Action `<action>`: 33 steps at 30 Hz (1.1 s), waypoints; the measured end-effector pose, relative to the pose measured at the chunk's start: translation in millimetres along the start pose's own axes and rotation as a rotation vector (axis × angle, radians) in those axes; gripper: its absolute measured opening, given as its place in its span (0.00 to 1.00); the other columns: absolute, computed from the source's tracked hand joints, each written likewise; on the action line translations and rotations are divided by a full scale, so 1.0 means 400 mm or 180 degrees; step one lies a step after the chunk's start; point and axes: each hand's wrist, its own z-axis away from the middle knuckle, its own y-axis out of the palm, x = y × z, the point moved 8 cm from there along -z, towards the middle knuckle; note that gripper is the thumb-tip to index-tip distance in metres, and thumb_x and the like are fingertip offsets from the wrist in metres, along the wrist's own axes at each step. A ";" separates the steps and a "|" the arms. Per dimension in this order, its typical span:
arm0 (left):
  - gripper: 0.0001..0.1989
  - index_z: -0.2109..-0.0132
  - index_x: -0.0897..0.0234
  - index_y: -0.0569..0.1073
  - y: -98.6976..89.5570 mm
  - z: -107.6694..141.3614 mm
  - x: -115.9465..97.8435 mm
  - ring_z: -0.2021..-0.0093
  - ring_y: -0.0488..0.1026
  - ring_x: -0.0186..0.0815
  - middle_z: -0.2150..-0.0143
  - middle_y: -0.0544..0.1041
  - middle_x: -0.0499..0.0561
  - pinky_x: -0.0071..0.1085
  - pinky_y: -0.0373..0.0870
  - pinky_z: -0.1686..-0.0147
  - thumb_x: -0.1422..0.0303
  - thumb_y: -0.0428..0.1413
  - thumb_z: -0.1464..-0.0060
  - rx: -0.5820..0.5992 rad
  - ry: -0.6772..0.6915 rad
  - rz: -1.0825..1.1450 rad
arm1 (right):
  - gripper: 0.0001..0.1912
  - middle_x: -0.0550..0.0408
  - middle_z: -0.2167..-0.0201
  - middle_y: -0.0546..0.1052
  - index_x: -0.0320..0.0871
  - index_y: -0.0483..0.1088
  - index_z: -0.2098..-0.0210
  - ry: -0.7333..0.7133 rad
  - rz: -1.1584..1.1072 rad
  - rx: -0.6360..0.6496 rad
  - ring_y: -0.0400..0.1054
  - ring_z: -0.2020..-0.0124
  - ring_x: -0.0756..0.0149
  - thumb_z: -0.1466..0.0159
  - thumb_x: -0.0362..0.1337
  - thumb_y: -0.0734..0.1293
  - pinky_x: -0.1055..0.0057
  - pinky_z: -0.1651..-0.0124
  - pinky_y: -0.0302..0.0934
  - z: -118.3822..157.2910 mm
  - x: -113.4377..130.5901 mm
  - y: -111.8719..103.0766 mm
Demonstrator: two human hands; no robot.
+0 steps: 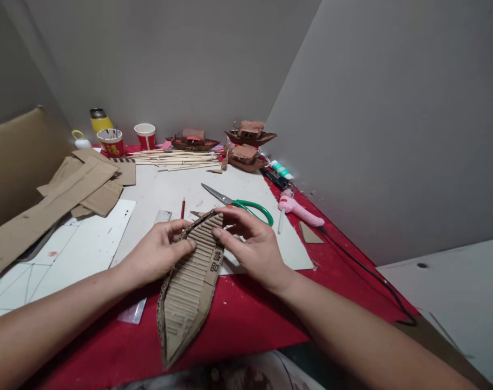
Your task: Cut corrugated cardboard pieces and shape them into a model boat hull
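Two hands support one boat-shaped cardboard piece (189, 287) above the near edge of the white sheet (149, 187), its lower tip pointing toward the person. The left hand (152, 254) grips the left wall, thumb on the ribbed inner face and fingers behind; this likely steadies the body. The right hand (260, 249) pinches the piece near its upper tip, apparently to control the narrow end, where the walls converge. The ribbed face is turned up, which keeps the inside seams in view.

Scissors (219, 196) lie on the sheet with the green handles toward its right side, within reach of the right hand. A pink glue gun (301, 210) rests just beyond the sheet's right edge. Wooden sticks (177, 157) lie across its far part, clear of the hands.
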 end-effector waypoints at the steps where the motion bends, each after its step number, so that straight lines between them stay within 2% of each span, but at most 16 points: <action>1: 0.15 0.57 0.66 0.76 0.000 0.000 -0.001 0.69 0.76 0.35 0.66 0.80 0.50 0.31 0.72 0.66 0.66 0.63 0.52 0.0011 0.0006 -0.0007 | 0.13 0.53 0.55 0.76 0.48 0.73 0.53 0.0008 -0.0018 -0.0026 0.72 0.61 0.64 0.39 0.36 0.69 0.65 0.58 0.69 -0.001 -0.001 -0.002; 4: 0.16 0.55 0.66 0.77 -0.001 -0.003 -0.003 0.68 0.77 0.37 0.65 0.81 0.52 0.33 0.73 0.65 0.64 0.63 0.51 0.0013 0.0052 -0.0061 | 0.20 0.53 0.59 0.76 0.48 0.69 0.49 0.0278 -0.0217 -0.0006 0.71 0.59 0.63 0.41 0.38 0.71 0.66 0.58 0.69 -0.005 -0.017 0.002; 8: 0.16 0.54 0.66 0.77 -0.011 -0.002 -0.020 0.68 0.76 0.38 0.66 0.80 0.51 0.33 0.73 0.65 0.64 0.61 0.50 -0.0170 0.0325 -0.0197 | 0.29 0.52 0.59 0.75 0.46 0.65 0.44 0.0954 -0.0659 0.0377 0.72 0.56 0.60 0.44 0.40 0.72 0.63 0.55 0.69 0.005 -0.052 0.037; 10: 0.16 0.53 0.66 0.77 -0.017 0.006 -0.040 0.66 0.76 0.37 0.65 0.80 0.50 0.32 0.73 0.65 0.65 0.59 0.48 -0.0341 0.0584 -0.0371 | 0.28 0.52 0.59 0.76 0.46 0.66 0.46 0.1215 -0.0862 0.0623 0.73 0.58 0.60 0.45 0.39 0.72 0.61 0.54 0.69 0.017 -0.061 0.061; 12: 0.14 0.53 0.66 0.76 -0.018 0.017 -0.063 0.63 0.76 0.37 0.62 0.80 0.50 0.30 0.73 0.63 0.67 0.57 0.47 -0.0488 0.0853 -0.0612 | 0.22 0.54 0.60 0.77 0.45 0.69 0.50 0.1320 -0.1012 0.0817 0.74 0.60 0.61 0.45 0.37 0.72 0.62 0.55 0.70 0.027 -0.060 0.082; 15: 0.13 0.52 0.66 0.76 -0.009 0.030 -0.082 0.59 0.76 0.38 0.58 0.80 0.51 0.30 0.72 0.59 0.68 0.56 0.45 -0.0566 0.1055 -0.0955 | 0.13 0.55 0.65 0.79 0.43 0.72 0.59 0.1260 -0.1004 0.0854 0.75 0.62 0.61 0.44 0.37 0.71 0.64 0.58 0.70 0.031 -0.052 0.091; 17: 0.15 0.50 0.66 0.75 -0.006 0.033 -0.085 0.56 0.75 0.39 0.55 0.80 0.52 0.31 0.71 0.56 0.68 0.56 0.45 -0.0569 0.1057 -0.1043 | 0.11 0.55 0.66 0.79 0.43 0.72 0.62 0.1237 -0.0935 0.0773 0.74 0.63 0.61 0.44 0.37 0.71 0.64 0.59 0.69 0.028 -0.051 0.085; 21: 0.21 0.46 0.67 0.70 -0.001 0.023 -0.061 0.56 0.76 0.41 0.54 0.79 0.53 0.32 0.72 0.57 0.68 0.58 0.47 -0.0277 0.0770 -0.0933 | 0.13 0.55 0.66 0.80 0.43 0.72 0.63 0.1082 -0.0876 0.0346 0.74 0.63 0.60 0.46 0.40 0.73 0.63 0.58 0.69 0.006 -0.048 0.044; 25: 0.16 0.49 0.67 0.72 0.009 0.013 -0.034 0.59 0.77 0.40 0.57 0.80 0.53 0.32 0.73 0.60 0.69 0.56 0.45 0.0094 0.0577 -0.0987 | 0.12 0.55 0.65 0.80 0.44 0.71 0.62 0.0785 -0.0750 -0.0097 0.74 0.63 0.61 0.44 0.39 0.72 0.64 0.58 0.69 -0.010 -0.037 -0.004; 29: 0.13 0.52 0.67 0.74 0.014 0.017 -0.037 0.59 0.76 0.40 0.56 0.80 0.52 0.33 0.72 0.58 0.70 0.55 0.44 0.0088 0.0700 -0.1182 | 0.12 0.53 0.61 0.80 0.43 0.71 0.60 0.0567 -0.0670 -0.0227 0.73 0.58 0.60 0.43 0.38 0.71 0.62 0.54 0.68 -0.012 -0.024 -0.019; 33: 0.12 0.54 0.67 0.74 0.020 0.024 -0.045 0.59 0.76 0.39 0.57 0.80 0.53 0.33 0.71 0.59 0.72 0.55 0.46 0.0007 0.0735 -0.1102 | 0.12 0.52 0.60 0.79 0.43 0.71 0.59 0.0554 -0.0607 -0.0263 0.73 0.57 0.58 0.43 0.39 0.71 0.60 0.52 0.68 -0.011 -0.023 -0.019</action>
